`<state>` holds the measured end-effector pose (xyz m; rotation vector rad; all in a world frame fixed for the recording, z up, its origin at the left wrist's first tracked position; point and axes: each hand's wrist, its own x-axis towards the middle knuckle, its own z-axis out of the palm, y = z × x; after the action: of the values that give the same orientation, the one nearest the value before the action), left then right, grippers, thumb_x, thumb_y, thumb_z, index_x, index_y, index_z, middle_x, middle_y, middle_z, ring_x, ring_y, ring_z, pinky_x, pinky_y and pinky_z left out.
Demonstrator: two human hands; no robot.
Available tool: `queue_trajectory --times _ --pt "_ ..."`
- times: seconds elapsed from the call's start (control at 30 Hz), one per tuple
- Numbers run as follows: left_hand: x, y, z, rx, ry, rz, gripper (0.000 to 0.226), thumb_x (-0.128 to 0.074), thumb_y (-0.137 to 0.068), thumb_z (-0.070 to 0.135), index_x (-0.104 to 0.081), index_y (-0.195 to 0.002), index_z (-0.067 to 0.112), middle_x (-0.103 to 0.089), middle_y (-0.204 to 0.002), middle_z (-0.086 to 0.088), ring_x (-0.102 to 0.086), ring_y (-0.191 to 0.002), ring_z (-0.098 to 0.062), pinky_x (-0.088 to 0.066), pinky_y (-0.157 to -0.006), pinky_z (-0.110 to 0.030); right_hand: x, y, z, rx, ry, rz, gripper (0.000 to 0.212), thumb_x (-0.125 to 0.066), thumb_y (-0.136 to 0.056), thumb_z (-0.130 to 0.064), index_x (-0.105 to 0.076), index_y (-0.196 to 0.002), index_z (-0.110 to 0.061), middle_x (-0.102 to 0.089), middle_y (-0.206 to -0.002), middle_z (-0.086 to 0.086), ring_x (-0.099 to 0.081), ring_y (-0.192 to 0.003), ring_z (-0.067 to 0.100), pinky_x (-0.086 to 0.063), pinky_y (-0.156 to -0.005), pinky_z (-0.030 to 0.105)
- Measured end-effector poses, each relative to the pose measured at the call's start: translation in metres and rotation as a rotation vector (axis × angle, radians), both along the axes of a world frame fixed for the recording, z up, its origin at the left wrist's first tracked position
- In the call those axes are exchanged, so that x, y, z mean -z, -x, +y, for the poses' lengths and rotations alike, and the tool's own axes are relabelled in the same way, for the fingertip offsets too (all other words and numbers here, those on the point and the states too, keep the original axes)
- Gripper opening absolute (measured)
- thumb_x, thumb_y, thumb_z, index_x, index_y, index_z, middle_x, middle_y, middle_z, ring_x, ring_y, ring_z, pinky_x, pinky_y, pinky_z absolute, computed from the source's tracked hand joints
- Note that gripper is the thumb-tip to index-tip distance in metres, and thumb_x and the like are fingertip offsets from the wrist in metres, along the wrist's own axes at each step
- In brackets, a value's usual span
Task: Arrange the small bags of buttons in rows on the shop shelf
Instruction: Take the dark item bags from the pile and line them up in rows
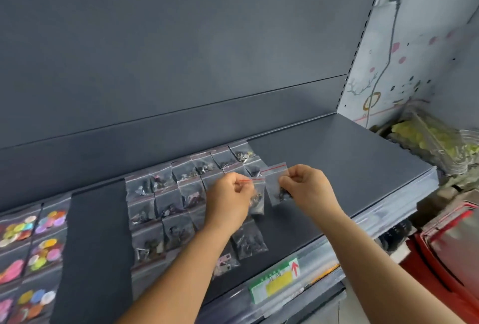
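- Above the middle of the shelf (337,163), near the right end of the laid-out rows, I have both hands raised.
- My left hand (228,199) pinches a small clear bag (258,202) by its red-striped top, fingers curled; dark buttons sit in its lower part.
- My right hand (308,186) pinches a second bag (276,183) at its side, thumb and forefinger pressed together on the plastic.
- The two bags hang just beside each other; motion blur makes it hard to tell whether they touch.
- Rows of dark button bags (160,202) lie flat from the back edge of the shelf toward the front.
- Bags of bright coloured buttons (39,240) lie at the left end, apart from the dark ones.
- A green and yellow price label (274,282) sits on the front edge.
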<state>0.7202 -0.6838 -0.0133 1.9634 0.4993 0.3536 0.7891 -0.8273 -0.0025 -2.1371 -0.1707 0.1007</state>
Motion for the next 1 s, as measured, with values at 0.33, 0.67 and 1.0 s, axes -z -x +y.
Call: queue_trajectory --times 0.33,0.67,1.0 --pt "0.005 -0.028 -0.035 -0.138 -0.494 0.16 0.017 -0.056 -0.091 0.018 -0.06 -0.108 0.021 -0.067 -0.1 0.002 -0.061 -0.085 -0.018 -0.048 -0.07 -0.03 0.019 -0.048 -0.01 -0.246 0.206 0.013 0.008 -0.06 -0.083 -0.02 -0.059 -0.086 -0.012 -0.069 -0.08 0.002 -0.062 -0.078 0.023 -0.047 -0.066 0.03" --pt "0.012 -0.013 -0.05 0.041 -0.805 0.246 0.027 -0.051 -0.092 0.015 -0.064 -0.116 0.019 -0.059 -0.12 0.004 -0.046 -0.111 -0.019 -0.044 -0.091 -0.037 0.021 -0.048 -0.024 -0.63 0.369 -0.38 0.021 -0.061 -0.083 -0.015 -0.068 -0.102 -0.019 -0.061 -0.109 0.003 -0.051 -0.104 0.024 -0.03 -0.082 0.021" --pt "0.012 -0.007 -0.047 0.105 -0.75 0.286 0.022 -0.048 -0.094 0.015 -0.061 -0.111 0.014 -0.059 -0.119 0.001 -0.056 -0.104 -0.022 -0.048 -0.086 -0.038 0.026 -0.045 -0.02 -0.676 0.429 -0.408 0.012 -0.057 -0.086 -0.022 -0.067 -0.09 -0.019 -0.058 -0.097 -0.002 -0.049 -0.102 0.023 -0.037 -0.086 0.028"
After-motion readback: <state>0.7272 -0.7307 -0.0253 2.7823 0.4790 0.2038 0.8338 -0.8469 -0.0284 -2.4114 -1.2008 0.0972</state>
